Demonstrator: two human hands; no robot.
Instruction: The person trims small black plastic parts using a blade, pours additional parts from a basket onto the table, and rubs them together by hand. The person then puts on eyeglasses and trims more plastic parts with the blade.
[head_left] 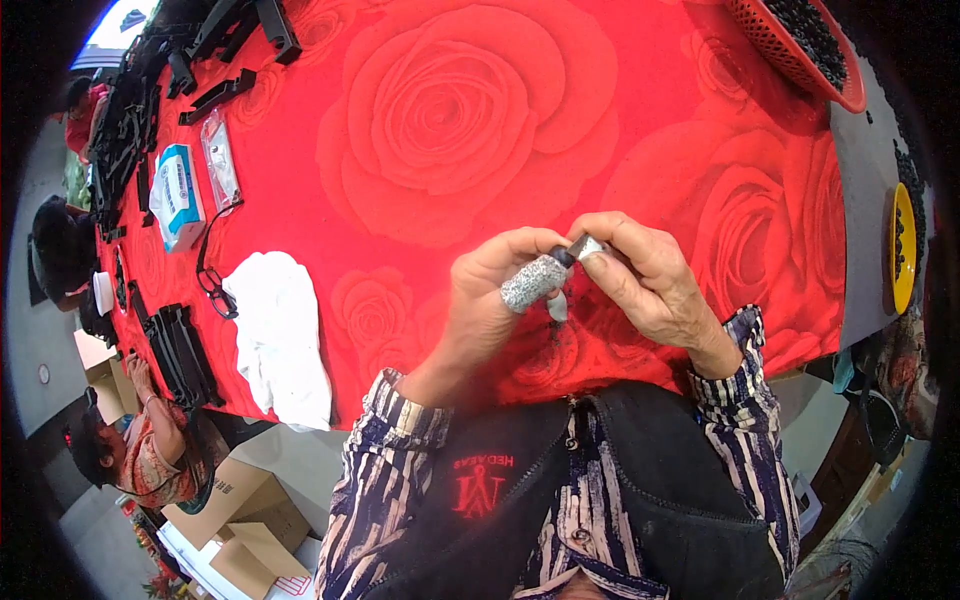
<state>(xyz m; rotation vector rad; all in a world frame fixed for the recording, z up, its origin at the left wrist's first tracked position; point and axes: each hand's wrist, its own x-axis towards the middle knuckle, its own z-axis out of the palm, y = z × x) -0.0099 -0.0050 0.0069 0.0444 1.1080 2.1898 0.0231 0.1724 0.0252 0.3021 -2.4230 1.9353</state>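
My left hand (pixel 490 300) and my right hand (pixel 645 275) meet above the near edge of a table with a red rose-patterned cover (pixel 450 120). Between their fingertips they pinch a small part (pixel 577 250) with a silver metal end and a black end. The thumb of my left hand is wrapped in grey speckled tape (pixel 532 282). A small pale piece (pixel 557 308) hangs just below the fingers; what it is I cannot make out. Striped sleeves cover both forearms.
A red basket of small black pieces (pixel 800 45) stands at the far right, with a yellow bowl (pixel 903 250) off the right edge. On the left lie a white cloth (pixel 280 340), black-framed glasses (pixel 210 280), a blue-and-white packet (pixel 178 195), stacked black plastic parts (pixel 180 355). Another person (pixel 140 450) and cardboard boxes (pixel 240 520) are at the lower left.
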